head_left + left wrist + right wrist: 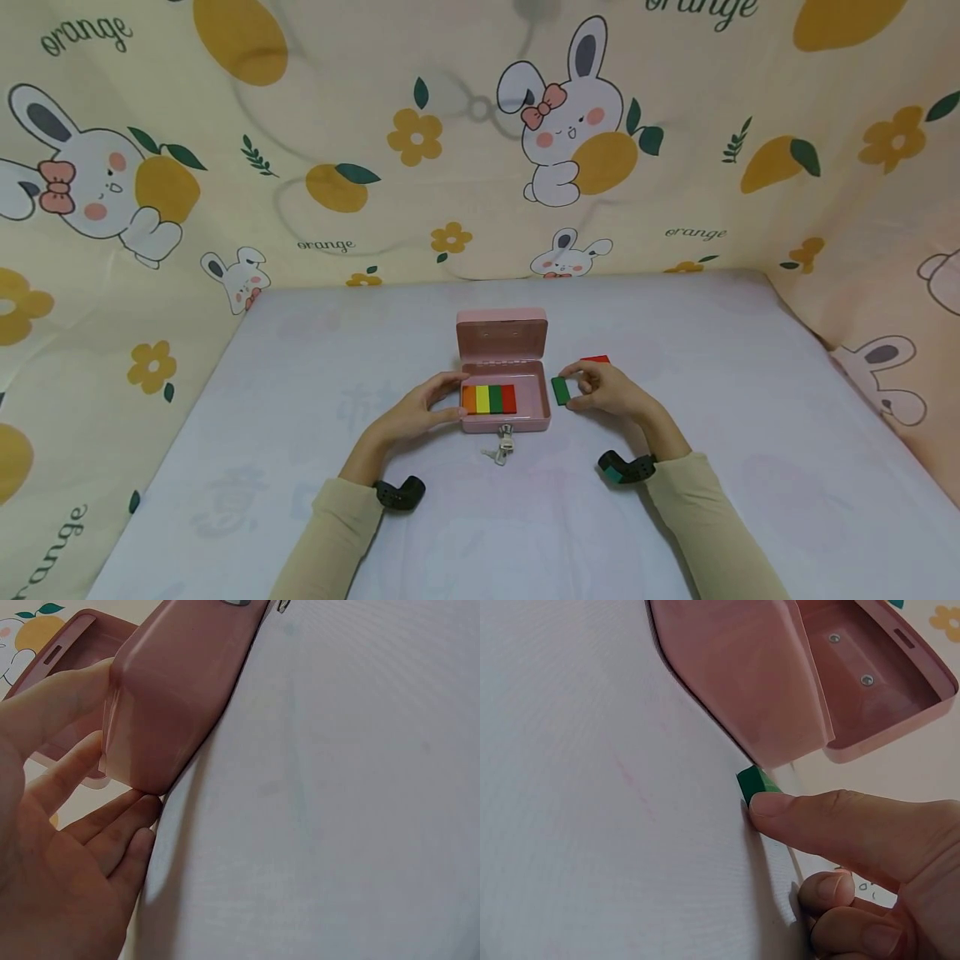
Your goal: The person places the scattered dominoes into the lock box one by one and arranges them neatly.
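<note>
A pink metal box (541,408) stands on the table with its hinged lid (502,340) raised. A row of orange, yellow, green and red blocks (496,399) lies in its left part. My left hand (420,406) rests at the box's left side, thumb and fingertips touching the wall, fingers extended rather than wrapped around it. Just right of the box, my right hand (609,390) pinches a flat green block (561,392) between thumb and fingers. In the right wrist view, the green block (751,784) shows past the thumb tip, close to the box's lower edge.
A silver padlock with keys (504,446) hangs at the box's front. Behind my right hand lies a red piece (596,359), mostly hidden. A white cloth (300,533) covers the table, and a patterned curtain (465,192) rises along its back and sides.
</note>
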`<state>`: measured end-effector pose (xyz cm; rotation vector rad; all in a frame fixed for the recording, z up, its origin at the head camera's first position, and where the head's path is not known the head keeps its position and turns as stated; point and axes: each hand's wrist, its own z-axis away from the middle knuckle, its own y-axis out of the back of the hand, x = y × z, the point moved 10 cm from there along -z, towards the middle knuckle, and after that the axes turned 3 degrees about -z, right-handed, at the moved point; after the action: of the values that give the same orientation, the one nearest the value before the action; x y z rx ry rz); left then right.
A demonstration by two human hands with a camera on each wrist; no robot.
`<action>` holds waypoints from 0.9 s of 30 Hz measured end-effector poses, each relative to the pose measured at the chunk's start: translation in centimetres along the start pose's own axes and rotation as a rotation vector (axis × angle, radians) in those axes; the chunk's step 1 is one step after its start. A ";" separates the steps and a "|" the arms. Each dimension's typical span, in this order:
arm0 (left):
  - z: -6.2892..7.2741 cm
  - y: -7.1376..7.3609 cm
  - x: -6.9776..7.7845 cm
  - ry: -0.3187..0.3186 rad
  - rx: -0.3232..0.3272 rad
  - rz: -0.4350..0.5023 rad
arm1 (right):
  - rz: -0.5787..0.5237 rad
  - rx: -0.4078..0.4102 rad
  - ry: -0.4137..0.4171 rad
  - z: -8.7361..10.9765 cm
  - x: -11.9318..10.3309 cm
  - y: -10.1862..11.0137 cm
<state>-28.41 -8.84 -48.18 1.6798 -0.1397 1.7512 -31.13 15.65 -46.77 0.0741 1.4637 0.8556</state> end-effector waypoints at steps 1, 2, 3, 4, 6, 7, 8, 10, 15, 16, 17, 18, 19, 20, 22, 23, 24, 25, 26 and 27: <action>0.0 0.0 0.0 -0.001 -0.001 -0.003 | 0.000 0.001 -0.001 0.0 0.0 0.0; 0.0 0.0 0.0 -0.002 -0.002 -0.005 | 0.001 0.003 -0.001 0.0 0.0 0.0; 0.0 0.0 0.0 -0.002 -0.002 -0.006 | 0.001 0.004 -0.003 0.0 0.0 0.1; -0.1 0.0 -0.1 -0.001 -0.002 -0.006 | 0.000 0.006 -0.003 0.0 -0.1 0.1; -0.1 0.0 -0.1 0.004 -0.001 -0.006 | -0.001 0.009 -0.004 0.1 -0.1 0.1; -0.1 0.0 -0.2 0.008 -0.001 -0.005 | 0.000 0.010 -0.004 0.1 -0.2 0.2; -0.1 0.0 -0.2 0.010 -0.001 -0.003 | 0.001 0.010 -0.005 0.1 -0.2 0.2; -0.1 0.0 -0.2 0.012 0.000 0.001 | -0.001 0.010 -0.010 0.0 -0.1 0.2; -0.1 0.0 -0.2 0.002 0.000 -0.003 | -0.016 0.010 -0.028 0.0 0.0 0.2; -0.1 0.0 -0.2 0.002 0.000 -0.004 | -0.020 0.011 -0.029 0.0 0.0 0.2; -0.1 0.0 -0.3 0.003 0.000 -0.004 | -0.022 0.012 -0.030 0.0 0.0 0.2; -0.1 0.0 -0.3 0.005 0.000 -0.005 | -0.024 0.012 -0.032 0.0 0.0 0.2; -0.1 0.0 -0.3 0.008 0.001 -0.005 | -0.025 0.014 -0.033 0.0 0.0 0.2; -0.1 0.0 -0.3 0.012 0.001 -0.005 | -0.025 0.015 -0.033 0.0 -0.1 0.2; -0.1 0.0 -0.4 0.020 0.004 -0.003 | -0.029 0.016 -0.034 0.0 -0.1 0.2; -0.1 0.0 -0.4 0.021 0.005 -0.002 | -0.029 0.016 -0.035 0.0 -0.1 0.2; -0.1 0.0 -0.4 0.023 0.006 -0.003 | -0.031 0.017 -0.037 0.0 0.0 0.2; -0.1 0.0 -0.4 0.025 0.007 -0.003 | -0.031 0.017 -0.038 0.0 0.0 0.3; -0.1 0.0 -0.4 0.027 0.009 -0.003 | -0.032 0.018 -0.037 -0.1 0.0 0.3; -0.1 0.0 -0.4 0.029 0.010 -0.001 | -0.031 0.019 -0.037 -0.1 0.1 0.3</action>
<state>-28.53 -8.93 -48.54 1.6601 -0.1175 1.7777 -31.35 15.85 -46.67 0.0802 1.4351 0.8115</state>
